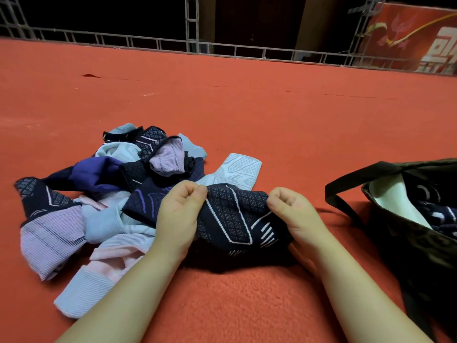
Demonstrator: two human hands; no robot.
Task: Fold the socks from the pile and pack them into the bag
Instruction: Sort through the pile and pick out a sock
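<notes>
Navy patterned sock (235, 214) stretched between both hands, just above the red carpeted floor (247, 107), white lines and dotted grid panels facing up. Pinched at its far left corner by the left hand (179, 216), thumb and curled fingers closed on the fabric. Pinched at its far right edge by the right hand (294, 214), fingers likewise curled in, thumb pressed against the knit. Lower part of the sock sagging down between the two wrists and touching the floor there. Both bare forearms reaching in from the near edge.

Just left of the held sock, touching it: pile of socks (103, 194), a loose heap of navy, lilac, pale blue, pink and deep purple pieces, overlapping and unfolded. Lilac ribbed cuff (52, 233) at the near left of the heap; pale blue cuff (81, 290) nearest the viewer, beside the left forearm. White sock (237, 169) with a grey tread pattern lying flat just beyond the hands, partly under the navy one.

To the right, near the right hand but apart from it: dark bag (420, 243), mouth open and facing up, black strap (346, 184) looping out toward the hands. Inside the bag, a white piece (393, 196) and a navy patterned piece (437, 214), only partly visible.

Farther out: grey metal truss railing (193, 43) along the far edge of the floor, darkness behind it, and a red banner (420, 33) with white characters at the upper right.
</notes>
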